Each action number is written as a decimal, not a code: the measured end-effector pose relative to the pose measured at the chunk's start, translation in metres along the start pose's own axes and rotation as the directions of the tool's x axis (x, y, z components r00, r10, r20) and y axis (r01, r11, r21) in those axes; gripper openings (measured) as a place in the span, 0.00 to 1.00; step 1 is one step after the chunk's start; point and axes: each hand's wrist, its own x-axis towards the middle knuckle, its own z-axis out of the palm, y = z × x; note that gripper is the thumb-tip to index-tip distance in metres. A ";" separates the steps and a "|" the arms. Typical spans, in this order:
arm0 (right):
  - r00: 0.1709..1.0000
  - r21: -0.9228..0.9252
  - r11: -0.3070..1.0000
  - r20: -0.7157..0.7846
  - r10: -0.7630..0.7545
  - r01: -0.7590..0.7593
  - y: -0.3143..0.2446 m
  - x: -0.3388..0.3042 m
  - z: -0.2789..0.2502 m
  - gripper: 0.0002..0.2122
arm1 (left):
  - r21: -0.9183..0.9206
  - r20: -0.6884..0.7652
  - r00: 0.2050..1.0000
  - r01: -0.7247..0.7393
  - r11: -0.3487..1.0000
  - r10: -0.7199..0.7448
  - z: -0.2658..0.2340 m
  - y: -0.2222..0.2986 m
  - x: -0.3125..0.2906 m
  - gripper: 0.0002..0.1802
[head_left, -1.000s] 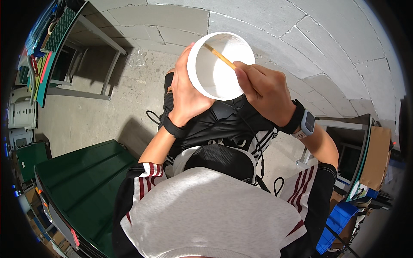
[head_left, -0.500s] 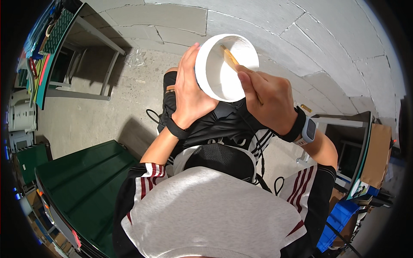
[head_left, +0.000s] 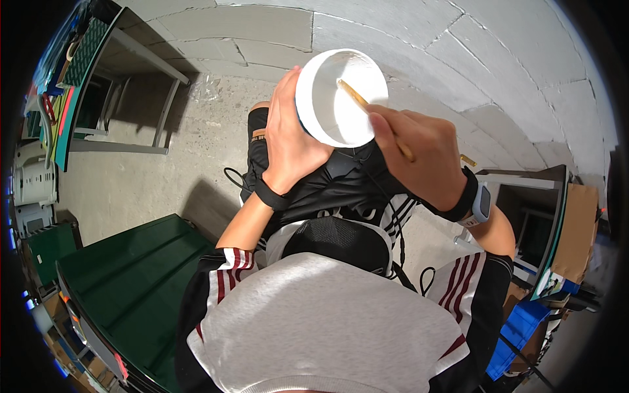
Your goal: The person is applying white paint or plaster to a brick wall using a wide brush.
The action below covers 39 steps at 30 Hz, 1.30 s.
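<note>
Two hands hold one white bowl (head_left: 341, 97) up between them, above the person's lap. Against the frames before, the bowl sits a little further right and tilts more toward the camera, and the stick (head_left: 373, 118) now reaches deeper across its inside. The left hand (head_left: 291, 141) is wrapped around the bowl's left wall, fingers hidden behind it. The right hand (head_left: 419, 157) is closed on the thin tan stick, whose lower end is lost behind the knuckles. The bowl's inside is plain white; any contents are hard to make out. Left of the left hand stands a green bin (head_left: 124, 288); right of the right wrist, a watch (head_left: 480, 203).
</note>
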 end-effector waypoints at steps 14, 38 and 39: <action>0.976 0.188 0.958 -0.075 -0.205 0.215 0.050 -0.049 0.001 0.12 | -0.103 0.069 0.968 0.246 0.964 -0.240 0.002 -0.015 -0.004 0.56; 0.503 0.925 -0.004 0.210 0.838 -0.379 0.233 -0.059 0.120 0.16 | -0.059 0.255 0.914 0.340 0.939 -0.315 0.013 -0.084 -0.022 0.59; 0.512 0.910 0.038 0.197 0.836 -0.412 0.249 -0.056 0.134 0.16 | -0.038 0.253 0.902 0.371 0.928 -0.351 0.008 -0.089 -0.025 0.60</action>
